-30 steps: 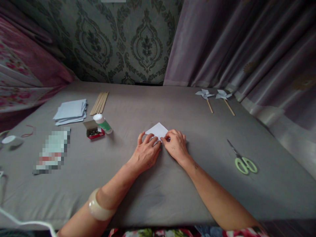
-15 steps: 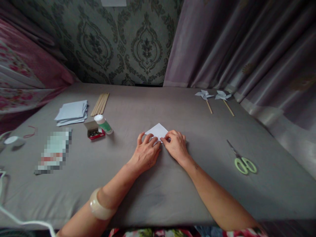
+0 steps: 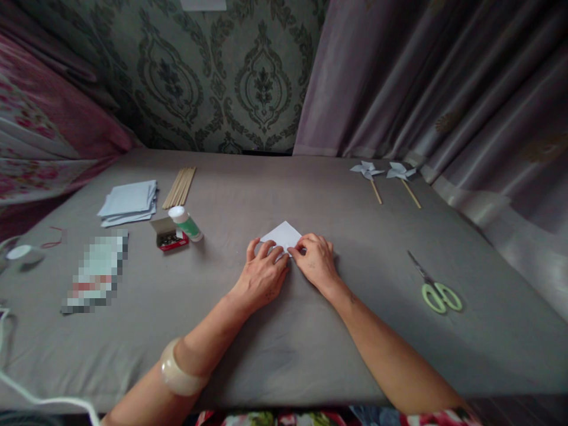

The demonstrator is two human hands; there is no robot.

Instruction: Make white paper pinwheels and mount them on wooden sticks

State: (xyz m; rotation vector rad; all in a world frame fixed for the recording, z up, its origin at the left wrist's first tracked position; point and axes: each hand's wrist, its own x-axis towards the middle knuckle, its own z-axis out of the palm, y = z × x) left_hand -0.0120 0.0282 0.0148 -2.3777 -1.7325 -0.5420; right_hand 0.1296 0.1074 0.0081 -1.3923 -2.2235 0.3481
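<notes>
A small white paper point(image 3: 284, 234) lies folded on the grey table point(image 3: 284, 331), its far corner pointing away from me. My left hand point(image 3: 262, 275) rests flat on its near left part with fingers spread. My right hand point(image 3: 316, 259) sits on its near right edge, fingers curled and pinching the paper's edge. Most of the paper's near half is hidden under both hands.
Green-handled scissors point(image 3: 437, 290) lie at the right. Two paper pinwheels on sticks point(image 3: 385, 175) lie at the far right. At the left are a paper stack point(image 3: 128, 201), wooden sticks point(image 3: 179, 186), a glue bottle point(image 3: 186, 223), a small red box of pins point(image 3: 168, 234) and a tape roll point(image 3: 20, 253).
</notes>
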